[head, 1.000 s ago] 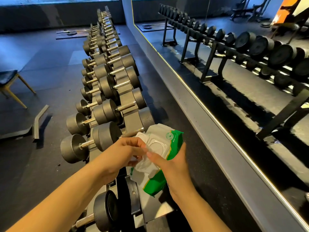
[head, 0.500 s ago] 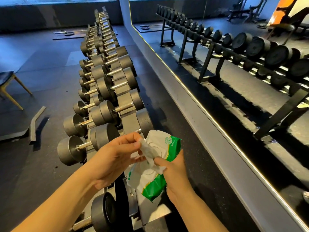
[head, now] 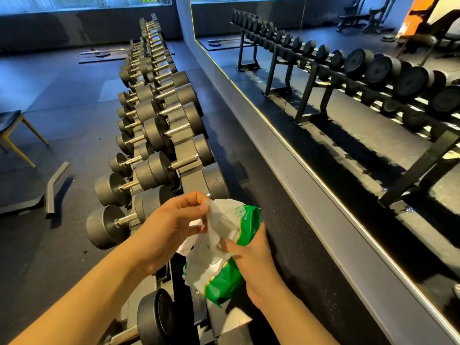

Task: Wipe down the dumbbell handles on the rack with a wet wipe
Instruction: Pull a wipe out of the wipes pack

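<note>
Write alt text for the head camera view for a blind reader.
The left hand pinches a white wet wipe sticking out of a green pack gripped by the right hand. Dumbbells line a long rack beside a mirror.

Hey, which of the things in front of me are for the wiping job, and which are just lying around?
For the job: wipe, pinched by left hand; pack, held in right hand; dumbbells; rack.
Lying about: chair; mirror; bent bar on floor.
</note>
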Demonstrator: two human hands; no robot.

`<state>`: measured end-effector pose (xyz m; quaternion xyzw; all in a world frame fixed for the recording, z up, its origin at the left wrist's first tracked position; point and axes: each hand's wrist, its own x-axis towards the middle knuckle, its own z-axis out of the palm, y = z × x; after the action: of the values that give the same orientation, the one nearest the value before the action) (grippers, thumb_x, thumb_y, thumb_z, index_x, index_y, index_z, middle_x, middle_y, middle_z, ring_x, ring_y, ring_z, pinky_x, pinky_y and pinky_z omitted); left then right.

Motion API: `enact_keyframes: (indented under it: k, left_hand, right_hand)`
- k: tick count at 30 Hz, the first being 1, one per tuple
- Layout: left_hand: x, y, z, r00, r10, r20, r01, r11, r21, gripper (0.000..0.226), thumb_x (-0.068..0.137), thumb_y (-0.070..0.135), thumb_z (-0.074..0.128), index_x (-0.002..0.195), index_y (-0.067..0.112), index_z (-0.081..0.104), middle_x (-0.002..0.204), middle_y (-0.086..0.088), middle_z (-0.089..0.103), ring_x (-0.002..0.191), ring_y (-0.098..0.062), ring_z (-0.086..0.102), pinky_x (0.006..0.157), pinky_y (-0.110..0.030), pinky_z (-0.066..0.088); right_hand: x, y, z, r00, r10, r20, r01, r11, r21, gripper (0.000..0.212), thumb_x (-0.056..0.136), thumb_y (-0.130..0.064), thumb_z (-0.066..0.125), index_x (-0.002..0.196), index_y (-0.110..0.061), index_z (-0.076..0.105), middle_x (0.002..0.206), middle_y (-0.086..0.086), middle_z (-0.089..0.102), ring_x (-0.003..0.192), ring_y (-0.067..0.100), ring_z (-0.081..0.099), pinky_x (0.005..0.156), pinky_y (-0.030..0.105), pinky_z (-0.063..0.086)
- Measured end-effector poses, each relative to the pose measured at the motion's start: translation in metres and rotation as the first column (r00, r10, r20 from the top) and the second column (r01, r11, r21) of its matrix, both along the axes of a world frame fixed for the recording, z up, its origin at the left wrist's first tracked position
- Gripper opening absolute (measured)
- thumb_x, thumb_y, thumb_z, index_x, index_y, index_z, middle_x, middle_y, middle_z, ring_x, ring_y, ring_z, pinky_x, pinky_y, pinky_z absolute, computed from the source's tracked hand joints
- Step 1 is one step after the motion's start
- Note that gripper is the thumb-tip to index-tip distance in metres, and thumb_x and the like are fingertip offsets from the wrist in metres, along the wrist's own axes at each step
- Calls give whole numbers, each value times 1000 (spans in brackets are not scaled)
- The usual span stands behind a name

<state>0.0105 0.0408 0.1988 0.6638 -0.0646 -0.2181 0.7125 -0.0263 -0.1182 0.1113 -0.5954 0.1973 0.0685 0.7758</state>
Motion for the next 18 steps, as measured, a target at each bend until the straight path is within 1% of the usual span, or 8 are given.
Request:
enact_keyframes:
  k: [2,4,6,8,10,14,16,18]
  left_hand:
    - [-2,-4,4,1000,3,30,-4,1000,23,13,85,22,61,87,11,66,98,-12,66,95,-26,61,94,-46,52]
    - [-6,-9,8,997,-36,63,33,999,37,14,86,22,60,89,10,66,97,-10,66,93,-24,62,93,-42,54]
    - [-8,-10,11,996,-38,86,37,999,20,15,86,22,59,90,8,65,95,-10,66,91,-24,62,91,-40,54]
    - [-8,-8,11,995,9,97,-6,999,-32,12,87,20,60,87,9,65,94,-12,63,91,-25,61,88,-39,52]
    - [-10,-8,11,995,42,95,-33,995,-92,10,87,19,60,85,11,66,94,-13,60,92,-26,60,88,-39,51]
    - [-13,-13,13,995,13,98,-3,995,-103,12,86,17,58,81,17,69,91,-10,62,92,-23,63,94,-41,52]
    - [-12,-12,15,995,13,99,-2,994,-109,13,86,17,58,80,17,70,89,-9,61,92,-24,63,97,-43,52]
    - [-10,-7,18,994,16,105,-4,994,-110,12,86,17,58,80,17,69,90,-9,59,93,-26,60,100,-47,49]
  right_hand:
    - [1,1,2,1000,3,4,-3,994,-106,109,67,-30,93,152,-43,27,135,-7,61,122,17,61,100,51,55]
    - [3,-2,1,1000,0,-16,-2,991,-130,107,79,-20,86,157,-42,16,139,-4,55,124,19,58,100,52,55]
    - [6,-6,0,1000,-14,-19,11,991,-133,107,80,-18,85,157,-41,14,140,-1,53,123,20,59,98,53,56]
    - [8,-8,3,999,-34,-14,32,990,-138,108,78,-19,87,157,-39,15,139,0,54,122,21,60,99,53,55]
    - [9,-8,7,999,-36,-18,33,987,-160,115,78,-19,87,158,-39,8,138,-1,53,123,21,58,101,53,54]
    - [13,-8,14,999,7,-36,-14,981,-194,125,80,-17,85,159,-43,-9,143,0,48,125,20,54,104,52,51]
    - [16,-9,17,999,18,-39,-25,981,-193,125,81,-14,84,159,-42,-10,143,0,48,122,17,54,103,50,52]
    - [17,-12,18,999,20,-36,-26,984,-174,122,81,-12,84,159,-42,-5,141,-2,50,123,18,55,103,49,52]
